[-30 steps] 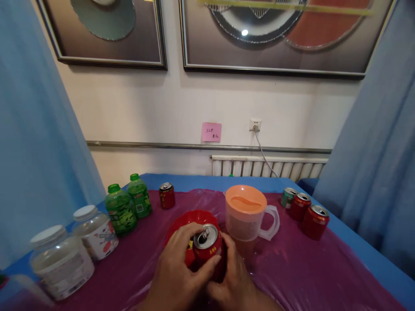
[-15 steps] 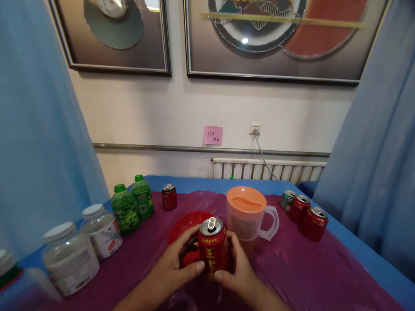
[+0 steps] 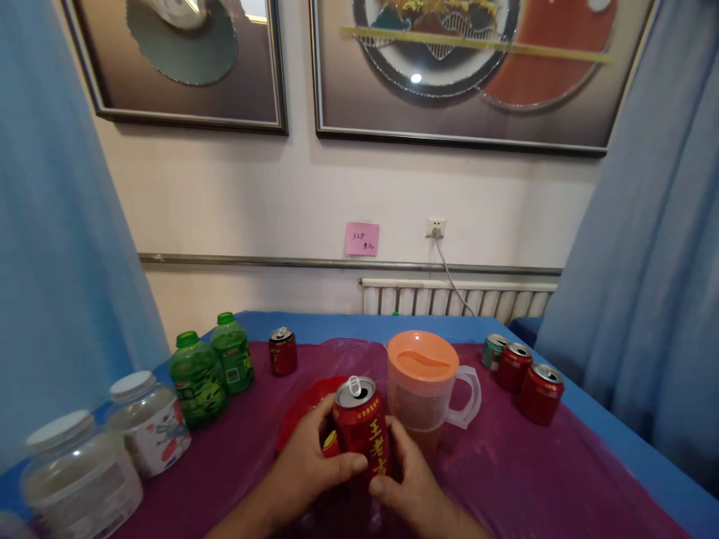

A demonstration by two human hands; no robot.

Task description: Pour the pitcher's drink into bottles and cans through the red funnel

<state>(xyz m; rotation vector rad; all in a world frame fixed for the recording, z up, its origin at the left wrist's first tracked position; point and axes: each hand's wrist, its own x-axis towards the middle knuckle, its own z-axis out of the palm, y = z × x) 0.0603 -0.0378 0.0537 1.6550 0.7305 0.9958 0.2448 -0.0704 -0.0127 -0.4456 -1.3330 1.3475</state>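
Note:
A red drink can [image 3: 359,434] with yellow characters stands upright between my two hands, its pull tab raised and its top opened. My left hand [image 3: 308,457] grips it from the left, thumb across the front. From the other side my right hand [image 3: 407,479] is closed round it, thumb low on the front. Behind the can, partly hidden, lies a red plate [image 3: 297,408] with something red and yellow on it. Just beyond my right hand is a clear plastic pitcher [image 3: 416,404] with an orange lid [image 3: 422,355] and some liquid inside.
At left stand clear jars with white lids [image 3: 82,479] and green bottles [image 3: 196,382]. Another red can [image 3: 282,352] sits behind the plate. On the right are red cans [image 3: 541,395] and a green can [image 3: 494,352]. Purple plastic sheeting [image 3: 505,464] covers the blue table.
The can has turned a little in my hands, showing more of its yellow characters. The camera view has shifted slightly, and both hands remain on the can.

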